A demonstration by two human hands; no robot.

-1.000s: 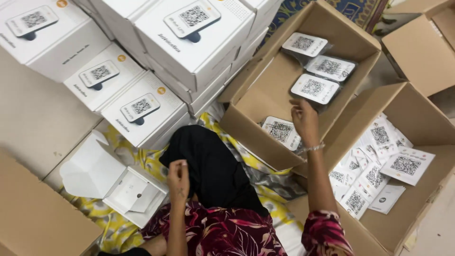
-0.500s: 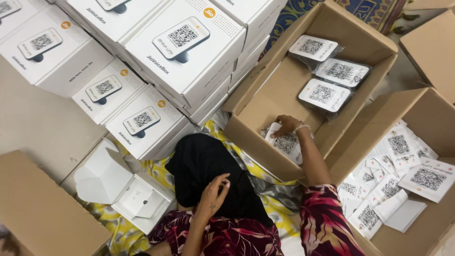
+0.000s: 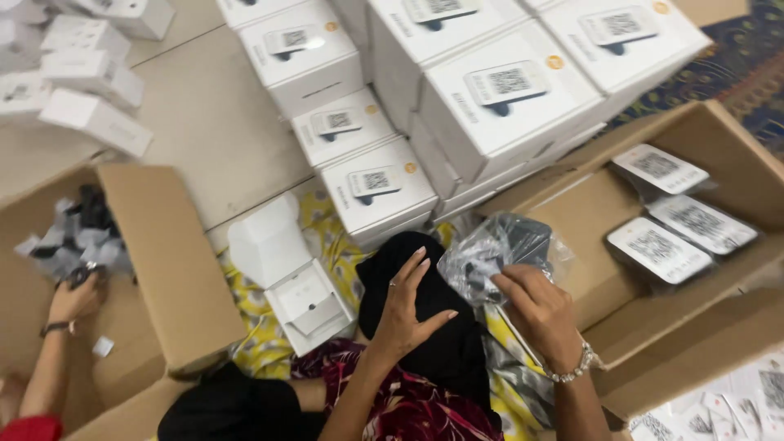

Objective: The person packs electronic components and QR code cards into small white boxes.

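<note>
**A shiny bag held up between two hands**

The right hand [image 3: 539, 314] pinches a clear plastic bag [image 3: 494, 253] with something dark inside. The fingers grip the bag at its lower edge, and the bag sticks up just above that hand. A bead bracelet [image 3: 572, 369] sits on the wrist.

The left hand [image 3: 408, 306] is right beside it, with fingers spread wide and holding nothing. Its fingertips reach toward the bag but I cannot tell if they touch it. Under both hands lies a black cloth [image 3: 429, 327] on a yellow patterned sheet [image 3: 269, 335].

To the right of the right hand is a big brown cardboard box [image 3: 727, 163]. Three flat white cards [image 3: 661, 249] with square black patterns lie in it. Above the hands stand stacked white boxes [image 3: 506, 98]. To the left of the left hand is a small open white box [image 3: 298, 286] with its lid flipped back.

Far off to the left, another person's hand [image 3: 73, 298] reaches into another brown box [image 3: 163, 261] and closes on small wrapped dark things [image 3: 77, 237].
</note>
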